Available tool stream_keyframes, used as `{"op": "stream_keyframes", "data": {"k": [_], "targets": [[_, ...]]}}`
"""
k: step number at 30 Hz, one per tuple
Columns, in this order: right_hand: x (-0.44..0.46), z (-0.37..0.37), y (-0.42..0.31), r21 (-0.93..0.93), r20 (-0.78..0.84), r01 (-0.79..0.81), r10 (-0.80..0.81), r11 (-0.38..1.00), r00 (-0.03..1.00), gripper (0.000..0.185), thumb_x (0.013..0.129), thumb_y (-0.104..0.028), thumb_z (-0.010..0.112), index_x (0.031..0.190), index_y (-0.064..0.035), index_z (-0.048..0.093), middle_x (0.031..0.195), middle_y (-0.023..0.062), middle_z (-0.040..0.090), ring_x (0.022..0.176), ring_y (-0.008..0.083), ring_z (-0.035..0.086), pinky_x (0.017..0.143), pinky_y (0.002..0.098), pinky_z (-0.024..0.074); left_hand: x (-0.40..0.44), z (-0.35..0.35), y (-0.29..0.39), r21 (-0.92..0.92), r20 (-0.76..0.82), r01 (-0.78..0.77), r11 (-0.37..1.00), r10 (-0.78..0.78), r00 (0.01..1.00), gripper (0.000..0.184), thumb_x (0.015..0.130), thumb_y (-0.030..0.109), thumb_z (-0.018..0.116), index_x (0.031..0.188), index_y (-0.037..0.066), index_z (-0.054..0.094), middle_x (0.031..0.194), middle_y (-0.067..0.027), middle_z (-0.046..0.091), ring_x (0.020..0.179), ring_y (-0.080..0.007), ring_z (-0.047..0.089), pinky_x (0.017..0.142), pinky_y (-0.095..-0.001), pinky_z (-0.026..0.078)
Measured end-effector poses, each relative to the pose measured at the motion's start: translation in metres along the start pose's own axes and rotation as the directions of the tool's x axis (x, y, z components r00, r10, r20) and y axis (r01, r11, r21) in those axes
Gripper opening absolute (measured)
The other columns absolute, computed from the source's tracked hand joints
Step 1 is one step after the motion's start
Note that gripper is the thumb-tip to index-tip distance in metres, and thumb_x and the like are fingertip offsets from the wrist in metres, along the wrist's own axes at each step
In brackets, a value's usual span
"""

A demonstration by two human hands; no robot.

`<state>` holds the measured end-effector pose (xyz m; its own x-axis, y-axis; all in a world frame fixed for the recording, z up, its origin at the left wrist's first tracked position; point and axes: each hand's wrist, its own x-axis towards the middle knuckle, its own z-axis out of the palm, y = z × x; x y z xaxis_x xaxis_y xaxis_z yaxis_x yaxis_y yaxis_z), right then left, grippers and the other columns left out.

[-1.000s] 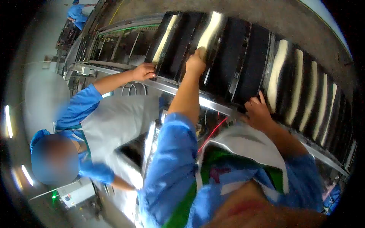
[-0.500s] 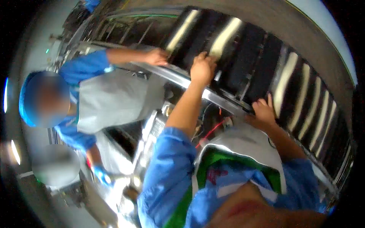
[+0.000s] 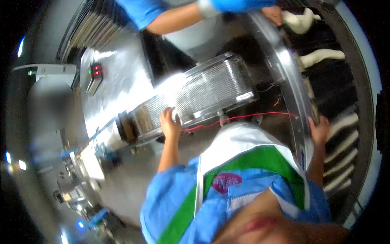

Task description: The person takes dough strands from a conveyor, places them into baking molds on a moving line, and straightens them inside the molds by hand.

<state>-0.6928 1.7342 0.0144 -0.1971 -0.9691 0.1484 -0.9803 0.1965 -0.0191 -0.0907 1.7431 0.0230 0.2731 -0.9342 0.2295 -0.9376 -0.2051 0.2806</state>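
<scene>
My left hand (image 3: 170,124) is over the near edge of a perforated metal conveyor (image 3: 203,91), its fingers apart and nothing in them. At the right, my right hand (image 3: 320,129) rests at the edge of the dark trays (image 3: 333,87), fingers partly bent; whether it grips the edge is unclear. Beside it lie several pale dough strips (image 3: 343,124) in the dark trays. Farther up, one wavy dough strip (image 3: 323,57) lies across a tray, and a curled dough piece (image 3: 300,22) sits near a co-worker's hand (image 3: 273,14).
A co-worker's blue-sleeved arm (image 3: 178,19) reaches across the top. A metal rail (image 3: 290,69) runs beside the trays. A red cord (image 3: 243,117) stretches from the conveyor to the rail. At the left stand a shiny metal table (image 3: 118,81) and a small red-digit display (image 3: 96,70).
The view has swung left. My left hand has left the dough strip and moved over to the perforated conveyor. My right hand remains at the tray edge. The co-worker's arm now crosses the top.
</scene>
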Motion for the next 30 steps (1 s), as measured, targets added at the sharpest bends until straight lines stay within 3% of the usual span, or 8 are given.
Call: {"op": "stream_keyframes", "data": {"k": [1,3,7,11,19,27,29,30], "targets": [[0.009,-0.026,-0.022,-0.007,0.175,-0.103,0.103,0.995,0.979,0.061,0.079,-0.053,0.058,0.104,0.0022,0.056,0.102,0.0222,0.057,0.102,0.0378,0.050,0.097,0.0487,0.0295,-0.008,0.001,-0.025,0.027,-0.017,0.073,0.997,-0.073,0.997,0.034,0.070,0.007,0.064,0.104,0.009,0.058,0.112,-0.0129,0.055,0.106,-0.0317,0.049,0.091,-0.0409,0.039],[0.005,-0.009,-0.013,-0.092,0.031,-0.057,0.061,0.994,0.998,0.063,0.080,-0.055,0.056,0.103,0.0035,0.055,0.099,0.0234,0.057,0.099,0.0386,0.051,0.094,0.0493,0.0313,-0.023,0.006,-0.070,0.099,-0.026,0.170,0.981,-0.168,0.985,0.045,0.067,0.007,0.066,0.111,0.008,0.055,0.119,-0.0138,0.052,0.114,-0.0336,0.045,0.097,-0.0424,0.035],[0.015,-0.025,-0.035,-0.090,0.181,-0.077,0.093,0.993,0.979,0.065,0.081,-0.055,0.054,0.102,0.0061,0.054,0.095,0.0260,0.057,0.093,0.0406,0.053,0.083,0.0482,0.0394,-0.030,0.017,-0.136,0.163,-0.043,0.328,0.930,-0.326,0.945,0.054,0.066,0.010,0.066,0.118,0.008,0.052,0.128,-0.0162,0.046,0.119,-0.0356,0.040,0.101,-0.0425,0.032],[0.010,-0.022,-0.045,-0.115,0.067,-0.082,0.090,0.990,0.994,0.064,0.082,-0.054,0.054,0.099,0.0066,0.053,0.094,0.0252,0.057,0.094,0.0398,0.053,0.080,0.0466,0.0417,-0.025,0.014,-0.162,0.200,-0.052,0.477,0.856,-0.477,0.878,0.060,0.065,0.011,0.067,0.123,0.008,0.049,0.132,-0.0183,0.041,0.123,-0.0352,0.037,0.102,-0.0422,0.032],[-0.002,-0.013,-0.050,-0.067,-0.029,-0.086,0.084,0.994,0.996,0.063,0.075,-0.048,0.065,0.109,0.0046,0.054,0.110,0.0241,0.055,0.108,0.0374,0.049,0.093,0.0444,0.0382,-0.020,-0.006,-0.179,0.233,0.013,0.618,0.751,-0.638,0.770,0.063,0.070,0.014,0.070,0.128,0.012,0.044,0.137,-0.0149,0.036,0.127,-0.0319,0.033,0.107,-0.0399,0.027],[0.017,-0.026,-0.073,-0.035,0.082,-0.217,0.219,0.976,0.972,0.068,0.073,-0.050,0.065,0.113,0.0037,0.053,0.118,0.0222,0.052,0.115,0.0354,0.045,0.097,0.0422,0.0363,-0.011,-0.004,-0.209,0.289,-0.026,0.555,0.780,-0.573,0.819,0.071,0.068,0.019,0.075,0.130,0.011,0.042,0.136,-0.0129,0.038,0.125,-0.0310,0.035,0.105,-0.0411,0.030],[0.031,-0.011,-0.073,-0.067,0.090,-0.149,0.155,0.987,0.984,0.073,0.074,-0.056,0.061,0.116,0.0038,0.052,0.121,0.0212,0.051,0.118,0.0352,0.043,0.099,0.0417,0.0345,-0.004,-0.027,-0.186,0.265,0.099,0.579,0.771,-0.619,0.779,0.072,0.070,0.017,0.073,0.133,0.013,0.038,0.136,-0.0129,0.039,0.124,-0.0301,0.037,0.103,-0.0404,0.032],[0.037,0.010,-0.059,-0.069,-0.030,-0.037,0.035,0.997,0.999,0.068,0.073,-0.053,0.064,0.104,0.0060,0.055,0.104,0.0245,0.057,0.102,0.0384,0.052,0.088,0.0427,0.0405,-0.007,-0.025,-0.186,0.275,0.074,0.585,0.763,-0.623,0.779,0.071,0.071,0.016,0.072,0.133,0.013,0.037,0.136,-0.0133,0.038,0.124,-0.0301,0.036,0.104,-0.0409,0.032]]}}
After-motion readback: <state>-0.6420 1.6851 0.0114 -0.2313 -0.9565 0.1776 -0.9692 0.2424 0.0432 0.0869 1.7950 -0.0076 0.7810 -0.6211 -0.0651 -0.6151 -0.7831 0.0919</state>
